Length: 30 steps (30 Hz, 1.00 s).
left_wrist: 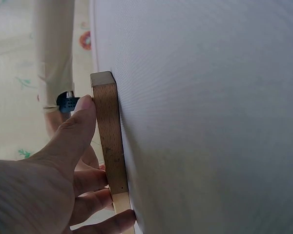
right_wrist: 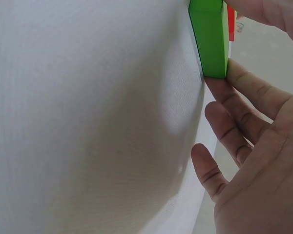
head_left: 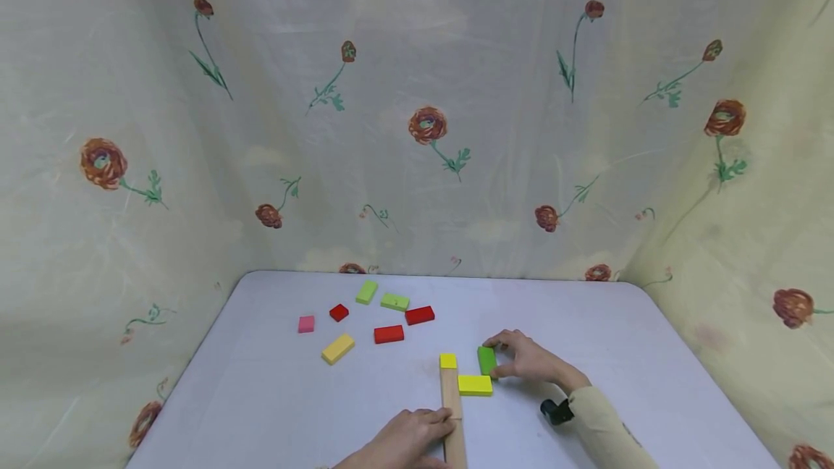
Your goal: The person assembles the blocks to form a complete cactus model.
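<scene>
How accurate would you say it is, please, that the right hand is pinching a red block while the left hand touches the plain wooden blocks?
The colour is wrong: the right hand is pinching a green block, as the head view shows, while the left hand touches the plain wooden blocks.

Your left hand [head_left: 405, 441] is being cut off by the bottom edge of the head view, and its fingers are covering part of the wooden strip [head_left: 449, 389], which is also running out below. In your right wrist view, the top edge is cutting the green block [right_wrist: 210, 41], which is hiding most of a red piece [right_wrist: 231, 24].
</scene>
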{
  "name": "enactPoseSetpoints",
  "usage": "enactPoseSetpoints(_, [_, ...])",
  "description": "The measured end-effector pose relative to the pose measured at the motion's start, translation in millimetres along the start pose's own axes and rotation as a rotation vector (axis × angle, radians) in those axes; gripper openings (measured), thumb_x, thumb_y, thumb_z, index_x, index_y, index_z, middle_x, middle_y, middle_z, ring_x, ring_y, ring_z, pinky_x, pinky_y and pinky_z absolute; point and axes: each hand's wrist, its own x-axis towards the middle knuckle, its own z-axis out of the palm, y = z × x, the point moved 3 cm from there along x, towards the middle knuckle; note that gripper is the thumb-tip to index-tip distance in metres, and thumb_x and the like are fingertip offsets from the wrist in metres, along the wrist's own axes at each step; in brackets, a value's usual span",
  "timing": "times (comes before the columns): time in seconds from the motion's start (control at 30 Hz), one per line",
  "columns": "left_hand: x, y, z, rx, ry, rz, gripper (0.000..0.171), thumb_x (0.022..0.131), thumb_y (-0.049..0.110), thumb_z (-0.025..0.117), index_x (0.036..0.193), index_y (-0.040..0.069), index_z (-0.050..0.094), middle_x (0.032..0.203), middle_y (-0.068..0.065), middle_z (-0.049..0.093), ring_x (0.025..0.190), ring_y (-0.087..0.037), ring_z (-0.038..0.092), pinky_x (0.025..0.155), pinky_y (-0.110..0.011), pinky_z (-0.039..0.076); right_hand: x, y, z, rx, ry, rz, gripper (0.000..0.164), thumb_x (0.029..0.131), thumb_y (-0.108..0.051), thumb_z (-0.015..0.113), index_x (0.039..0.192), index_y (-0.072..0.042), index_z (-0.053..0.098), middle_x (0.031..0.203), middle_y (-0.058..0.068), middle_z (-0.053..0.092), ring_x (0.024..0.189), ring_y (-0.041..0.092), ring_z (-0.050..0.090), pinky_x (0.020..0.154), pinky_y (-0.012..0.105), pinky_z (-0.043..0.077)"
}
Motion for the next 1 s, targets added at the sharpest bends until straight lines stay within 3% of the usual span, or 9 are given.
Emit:
enactPoseSetpoints(0.47, [-1.9, 2.3, -1.6, 0.042, 0.017, 0.014, 0.062, 0.080, 0.052, 0.069, 0.136, 0.027, 0.056, 0.137, 0.008, 0.057, 0.115, -0.006, 0.059, 0.085, -0.027, 0.054, 7, -12, -9, 0.017, 0.062, -0.026, 0.041, 0.090, -0.033, 0.066, 0.125, -0.012, 0.060, 0.120, 0.003, 0.061, 0.108, 0.022, 0.051, 0.092, 0.048, 0.042])
enactPoseSetpoints(0.63, [-2.2, 1.7, -1.1, 0.021, 0.018, 0.022, 0.062, 0.081, 0.050, 0.070, 0.136, 0.026, 0.056, 0.136, 0.008, 0.058, 0.113, -0.005, 0.060, 0.085, -0.026, 0.054, 21, -19, -10, 0.043, 0.093, 0.023, 0.042, 0.088, -0.032, 0.068, 0.124, -0.012, 0.060, 0.118, 0.002, 0.061, 0.105, 0.020, 0.051, 0.089, 0.044, 0.044])
enactPoseSetpoints(1.0, [-1.5, 0.6, -0.4, 0.021, 0.018, 0.019, 0.061, 0.081, 0.050, 0.070, 0.135, 0.027, 0.057, 0.136, 0.008, 0.057, 0.113, -0.006, 0.060, 0.084, -0.026, 0.054, 57, -48, 1, 0.106, 0.202, 0.202, 0.055, 0.080, -0.048, 0.073, 0.118, -0.010, 0.060, 0.110, 0.005, 0.061, 0.097, 0.022, 0.052, 0.082, 0.037, 0.048])
